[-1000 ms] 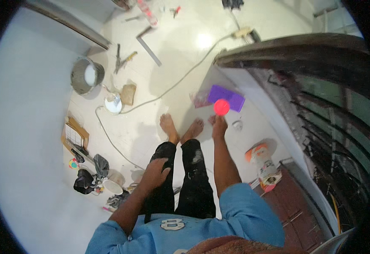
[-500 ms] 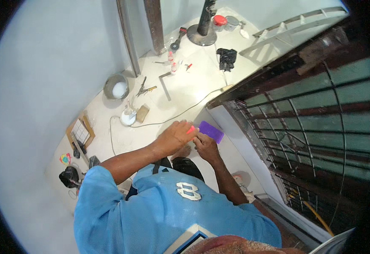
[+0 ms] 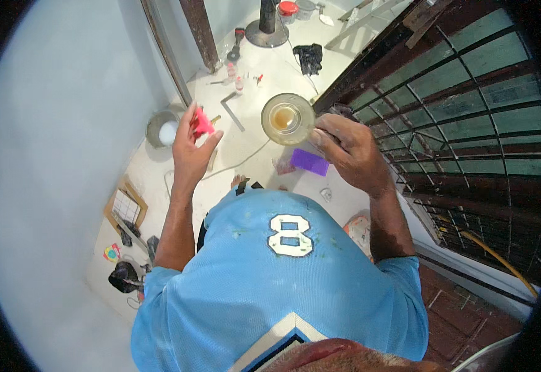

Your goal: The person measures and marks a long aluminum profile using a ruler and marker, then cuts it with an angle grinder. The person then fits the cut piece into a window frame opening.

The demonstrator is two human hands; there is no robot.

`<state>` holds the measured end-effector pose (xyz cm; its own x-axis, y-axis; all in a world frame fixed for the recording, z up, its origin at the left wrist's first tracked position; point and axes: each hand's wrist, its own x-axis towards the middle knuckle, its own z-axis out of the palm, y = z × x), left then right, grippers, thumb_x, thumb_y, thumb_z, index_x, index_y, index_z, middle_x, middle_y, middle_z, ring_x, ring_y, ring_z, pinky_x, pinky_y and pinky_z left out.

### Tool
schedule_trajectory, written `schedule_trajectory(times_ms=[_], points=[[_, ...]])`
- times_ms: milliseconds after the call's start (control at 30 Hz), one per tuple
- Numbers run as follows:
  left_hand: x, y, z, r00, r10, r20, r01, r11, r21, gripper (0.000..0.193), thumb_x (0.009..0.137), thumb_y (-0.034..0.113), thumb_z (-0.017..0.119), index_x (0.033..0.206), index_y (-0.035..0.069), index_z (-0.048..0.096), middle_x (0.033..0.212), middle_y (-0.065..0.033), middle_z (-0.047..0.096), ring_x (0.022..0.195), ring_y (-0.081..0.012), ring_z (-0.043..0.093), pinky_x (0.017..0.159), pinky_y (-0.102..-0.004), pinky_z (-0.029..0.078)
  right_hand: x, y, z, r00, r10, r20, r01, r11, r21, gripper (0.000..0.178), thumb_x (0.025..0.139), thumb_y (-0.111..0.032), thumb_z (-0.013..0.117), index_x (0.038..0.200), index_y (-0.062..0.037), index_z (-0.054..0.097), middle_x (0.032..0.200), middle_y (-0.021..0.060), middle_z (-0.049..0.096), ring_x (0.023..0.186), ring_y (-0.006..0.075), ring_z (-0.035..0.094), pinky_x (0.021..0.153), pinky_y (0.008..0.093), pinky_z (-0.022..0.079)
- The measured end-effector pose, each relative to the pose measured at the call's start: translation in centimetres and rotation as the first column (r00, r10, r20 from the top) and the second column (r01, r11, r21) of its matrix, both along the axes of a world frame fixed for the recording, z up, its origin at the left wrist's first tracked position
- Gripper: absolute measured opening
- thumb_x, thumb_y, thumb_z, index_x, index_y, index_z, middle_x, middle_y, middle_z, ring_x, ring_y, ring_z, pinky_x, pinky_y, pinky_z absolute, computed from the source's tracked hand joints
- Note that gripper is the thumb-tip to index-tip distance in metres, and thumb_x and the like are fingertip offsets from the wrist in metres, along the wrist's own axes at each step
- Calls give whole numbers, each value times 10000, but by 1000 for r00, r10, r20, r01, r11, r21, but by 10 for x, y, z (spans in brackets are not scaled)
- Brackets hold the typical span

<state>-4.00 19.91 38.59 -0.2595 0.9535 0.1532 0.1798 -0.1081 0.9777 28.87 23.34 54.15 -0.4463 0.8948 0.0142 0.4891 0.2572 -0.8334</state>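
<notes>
My right hand is closed on the handle of a clear glass mug, held up over the floor. A little brown liquid shows at the mug's bottom. To the left, my left hand is raised, its thumb and fingers pinching a small bright pink lid. The lid is tilted and apart from the mug. Below the mug, a purple rectangular block lies on the floor beside the wall.
A grey bucket stands by the left wall. Beyond it lie a metal square, small bottles, a black plastic bag and a post with a round base. A cable crosses the floor. A barred window is at right.
My hands have come up and spread apart. The left hand moved left with the pink lid; the right raised the glass mug into plain view.
</notes>
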Motion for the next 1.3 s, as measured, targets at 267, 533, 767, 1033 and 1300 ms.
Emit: schedule_trajectory(times_ms=[267,533,767,1033,1300], points=[[-51,-5,-57,962,-44,-270,7,991,-133,870,901,95,876,1631,-38,421,1442,-188,623,1267,-246,654,1078,-402,555,-27,-28,127,997,39,69,-69,855,514,168,932,-155,775,952,-1,711,815,144,664,689,289,678,626,389,525],[-53,18,-47,993,-68,-100,63,997,-52,884,898,100,885,1633,-42,415,1405,-157,633,1249,-225,654,1071,-385,554,-42,-52,183,999,-28,25,-4,593,805,338,948,-334,794,973,-3,727,865,154,725,729,257,738,598,369,577],[-45,45,-39,985,-106,-135,100,994,-48,895,874,127,909,1633,6,451,1416,-158,641,1252,-226,649,1065,-382,556,-52,-74,201,993,-65,-100,117,349,930,294,839,-252,846,1031,-44,765,931,159,730,750,263,720,610,345,559],[-51,55,-40,984,-90,-155,94,995,15,905,852,165,931,1598,-45,464,1449,-215,630,1259,-267,669,1049,-394,587,-55,-79,244,988,17,-153,154,-86,984,395,681,-157,905,1060,-95,811,979,160,723,746,266,683,612,310,514],[-50,53,-35,973,-93,-210,105,993,46,934,829,200,955,1578,-71,468,1436,-220,637,1251,-275,677,1047,-399,587,-55,-110,262,974,85,-208,222,-227,948,308,698,-109,850,1000,-95,791,961,124,739,718,244,692,602,333,526]])
